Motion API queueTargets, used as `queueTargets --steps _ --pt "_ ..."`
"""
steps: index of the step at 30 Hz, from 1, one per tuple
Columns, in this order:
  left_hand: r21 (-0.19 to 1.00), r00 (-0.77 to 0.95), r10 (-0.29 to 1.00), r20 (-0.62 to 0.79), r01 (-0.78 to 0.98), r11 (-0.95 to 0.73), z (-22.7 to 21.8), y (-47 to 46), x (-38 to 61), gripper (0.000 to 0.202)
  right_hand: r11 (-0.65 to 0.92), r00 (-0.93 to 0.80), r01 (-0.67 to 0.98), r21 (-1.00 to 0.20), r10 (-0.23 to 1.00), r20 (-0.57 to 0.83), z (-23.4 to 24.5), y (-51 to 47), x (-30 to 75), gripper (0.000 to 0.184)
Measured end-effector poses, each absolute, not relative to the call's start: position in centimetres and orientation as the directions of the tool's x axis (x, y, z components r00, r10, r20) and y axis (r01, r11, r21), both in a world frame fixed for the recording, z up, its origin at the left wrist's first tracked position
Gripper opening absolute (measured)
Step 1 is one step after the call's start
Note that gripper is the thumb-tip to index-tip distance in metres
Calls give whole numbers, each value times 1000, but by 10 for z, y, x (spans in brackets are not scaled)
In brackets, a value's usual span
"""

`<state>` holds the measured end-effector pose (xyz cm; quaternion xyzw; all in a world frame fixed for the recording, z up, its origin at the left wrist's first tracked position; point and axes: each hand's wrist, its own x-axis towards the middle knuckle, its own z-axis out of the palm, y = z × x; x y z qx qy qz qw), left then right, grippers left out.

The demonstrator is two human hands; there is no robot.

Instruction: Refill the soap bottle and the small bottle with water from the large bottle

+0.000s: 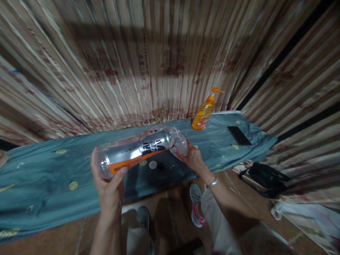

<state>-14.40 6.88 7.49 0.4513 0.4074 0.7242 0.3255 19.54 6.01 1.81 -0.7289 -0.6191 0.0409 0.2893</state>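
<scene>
A plastic bottle (132, 152) with a silver and orange label is held tilted over the cloth, its neck pointing right. Its bottom end rests in my left hand (108, 184), with the thumb on the near side and the fingers wrapped behind. At the neck end, my right hand (192, 157) is closed on a clear rounded plastic piece (181, 143); whether this is a cup or part of another bottle I cannot tell. A second clear outline shows along the bottle's far side. Below the bottle, a white cap (152, 165) and a black cap (160, 165) lie on the cloth.
A blue-green patterned cloth (53, 170) covers the long surface. Toward the back right stands an orange pump bottle (204, 113), with a black phone (239, 135) nearby. Pleated curtains (159, 63) hang behind. A black bag (268, 177) sits low at the right.
</scene>
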Motion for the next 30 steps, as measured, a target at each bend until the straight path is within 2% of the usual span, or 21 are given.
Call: queueTargets --steps 6,12,19,26,30 --pt "891 -374 840 393 -70 -448 73 69 -145 118 -59 222 884 -463 926 306 19 60 195 87" --pt "892 -372 844 386 -85 -445 77 67 -142 118 -108 251 878 -466 933 256 20 60 194 80" --pt "892 -378 852 363 -123 -434 79 67 -143 119 -67 231 878 -474 927 295 15 61 195 79" --pt "892 -372 858 354 -142 -429 79 66 -143 118 -108 251 888 -446 928 275 15 61 194 72" --pt "880 -391 856 338 -192 -435 79 67 -142 120 -88 236 888 -452 930 283 14 61 196 75"
